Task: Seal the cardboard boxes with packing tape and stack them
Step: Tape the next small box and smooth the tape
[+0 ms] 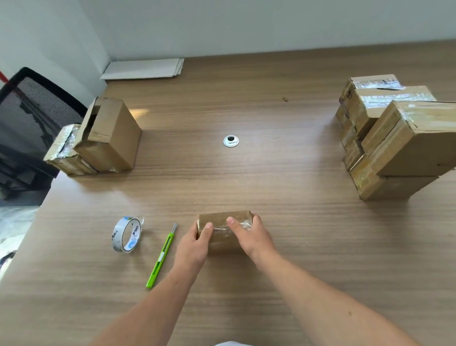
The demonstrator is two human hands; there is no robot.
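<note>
A small cardboard box [221, 219] lies on the wooden table [284, 240] in front of me, with clear tape across its top. My left hand [193, 246] grips its left end, thumb on top. My right hand [253, 235] grips its right end, thumb pressing the tape. A roll of clear packing tape [126, 234] stands on edge to the left. A green utility knife [162, 256] lies between the roll and my left hand.
A stack of taped boxes [398, 135] stands at the right. At the left edge an open box [111, 136] sits beside a lower taped box [63, 150]. A cable grommet [231, 141] is mid-table. White sheets [145, 68] lie at the back; a black chair [23, 106] stands left.
</note>
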